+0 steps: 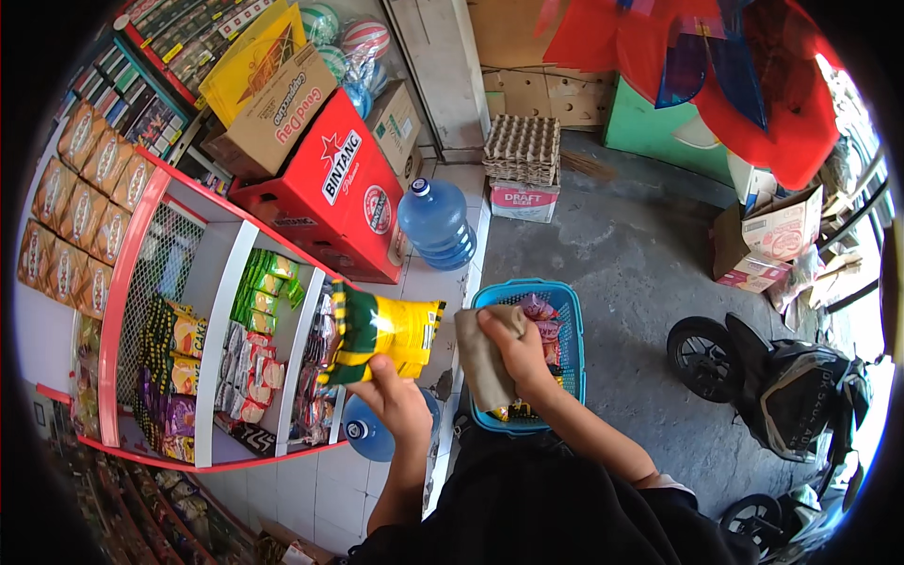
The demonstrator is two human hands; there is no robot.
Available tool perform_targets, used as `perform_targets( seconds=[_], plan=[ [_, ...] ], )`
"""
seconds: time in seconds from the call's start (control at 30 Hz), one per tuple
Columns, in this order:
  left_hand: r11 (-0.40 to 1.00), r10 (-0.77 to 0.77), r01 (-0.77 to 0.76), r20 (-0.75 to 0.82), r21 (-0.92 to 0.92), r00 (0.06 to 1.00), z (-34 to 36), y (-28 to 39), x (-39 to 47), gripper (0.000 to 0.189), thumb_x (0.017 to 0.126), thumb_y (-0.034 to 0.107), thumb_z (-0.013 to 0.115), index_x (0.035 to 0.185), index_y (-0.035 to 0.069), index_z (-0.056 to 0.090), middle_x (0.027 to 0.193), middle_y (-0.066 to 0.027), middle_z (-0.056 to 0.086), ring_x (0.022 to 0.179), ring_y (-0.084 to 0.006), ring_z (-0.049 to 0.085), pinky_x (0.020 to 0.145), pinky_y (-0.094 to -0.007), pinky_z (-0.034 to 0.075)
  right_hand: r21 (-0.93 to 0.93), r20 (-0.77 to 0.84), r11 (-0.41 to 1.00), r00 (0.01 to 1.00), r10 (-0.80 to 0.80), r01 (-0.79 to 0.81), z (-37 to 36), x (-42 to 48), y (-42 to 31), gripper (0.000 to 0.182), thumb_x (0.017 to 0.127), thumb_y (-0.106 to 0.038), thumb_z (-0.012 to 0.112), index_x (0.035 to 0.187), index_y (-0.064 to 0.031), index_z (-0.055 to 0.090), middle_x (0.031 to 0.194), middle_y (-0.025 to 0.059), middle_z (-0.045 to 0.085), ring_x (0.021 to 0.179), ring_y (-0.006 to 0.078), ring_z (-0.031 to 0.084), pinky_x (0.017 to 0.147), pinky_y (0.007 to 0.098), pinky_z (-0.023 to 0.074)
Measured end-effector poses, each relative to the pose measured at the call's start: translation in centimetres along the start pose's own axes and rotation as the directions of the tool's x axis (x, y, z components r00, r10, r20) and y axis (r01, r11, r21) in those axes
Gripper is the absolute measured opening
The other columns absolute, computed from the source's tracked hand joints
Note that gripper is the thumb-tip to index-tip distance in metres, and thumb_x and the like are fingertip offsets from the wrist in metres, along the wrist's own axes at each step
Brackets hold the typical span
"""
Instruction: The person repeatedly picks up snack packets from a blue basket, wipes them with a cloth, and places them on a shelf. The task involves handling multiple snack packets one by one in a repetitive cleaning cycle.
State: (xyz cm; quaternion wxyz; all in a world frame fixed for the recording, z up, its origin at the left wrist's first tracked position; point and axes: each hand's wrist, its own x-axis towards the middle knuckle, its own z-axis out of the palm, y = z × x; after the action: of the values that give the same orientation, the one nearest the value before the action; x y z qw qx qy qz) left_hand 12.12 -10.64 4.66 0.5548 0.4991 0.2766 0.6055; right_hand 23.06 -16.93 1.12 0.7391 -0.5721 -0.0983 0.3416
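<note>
My left hand (397,406) grips a yellow and dark green snack packet (385,332) by its lower edge, thumb on the front. In my right hand (519,353) is a folded grey-brown cloth (484,360), held a little to the right of the packet and apart from it. Below the cloth stands a blue plastic basket (580,332) with pink snack packets (540,311) and some yellow and black ones inside; the cloth and my right arm hide part of it. To the left, a display rack (222,346) holds rows of hanging snack packets (185,339).
Blue water jugs (436,224) stand on the tiled ledge, one partly behind my left hand. A red Bintang carton (339,205) is beside the rack. Egg trays (521,150) sit on a box at the back. Motorbikes (770,388) are parked at right on the concrete floor (621,282).
</note>
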Motion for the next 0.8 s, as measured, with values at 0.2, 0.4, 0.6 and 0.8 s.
perform_targets(
  seconds=[0.2,0.4,0.6,0.8],
  plan=[
    [0.902,-0.388,0.395,0.073,-0.176,0.919,1.0,-0.2,-1.3,0.057,0.090,0.032,0.049,0.134,0.014,0.020,0.127,-0.0086,0.039,0.117,-0.0215,0.042,0.096,-0.0375,0.037,-0.455,0.419,0.438,0.621,-0.663,0.775,0.6,-1.0,-5.2,0.019,0.066,-0.021,0.072,0.070,-0.0041,0.064,0.092,0.0077,0.048,0.092,0.0258,0.039,0.082,0.0347,0.0337],
    [0.927,-0.370,0.371,0.033,-0.053,0.929,-0.7,0.0,-1.8,0.050,0.091,0.037,0.045,0.130,0.009,0.032,0.124,-0.0073,0.046,0.110,-0.0194,0.049,0.091,-0.0361,0.041,-0.474,0.383,0.445,0.633,-0.672,0.760,-0.6,3.0,-8.2,0.021,0.066,-0.023,0.072,0.070,-0.0036,0.065,0.091,0.0079,0.049,0.095,0.0248,0.040,0.084,0.0349,0.0341],
    [0.769,-0.537,0.605,0.305,-0.207,0.787,-1.2,-0.1,-2.2,0.048,0.092,0.041,0.042,0.122,0.004,0.041,0.115,-0.0088,0.052,0.105,-0.0176,0.053,0.087,-0.0320,0.043,-0.051,0.724,0.704,0.512,-0.463,0.709,-0.5,4.1,-8.6,0.027,0.066,-0.028,0.073,0.070,-0.0033,0.065,0.087,0.0064,0.047,0.091,0.0220,0.043,0.083,0.0333,0.0349],
    [0.811,-0.578,0.577,0.297,0.101,0.760,-2.7,0.9,-4.4,0.045,0.092,0.039,0.040,0.118,0.003,0.046,0.105,-0.0128,0.058,0.093,-0.0215,0.059,0.083,-0.0344,0.045,-0.300,0.417,0.635,0.696,-0.584,0.712,-3.4,6.4,-4.9,0.024,0.068,-0.024,0.073,0.075,-0.0021,0.065,0.090,0.0063,0.047,0.088,0.0201,0.046,0.078,0.0303,0.0382]
  ],
)
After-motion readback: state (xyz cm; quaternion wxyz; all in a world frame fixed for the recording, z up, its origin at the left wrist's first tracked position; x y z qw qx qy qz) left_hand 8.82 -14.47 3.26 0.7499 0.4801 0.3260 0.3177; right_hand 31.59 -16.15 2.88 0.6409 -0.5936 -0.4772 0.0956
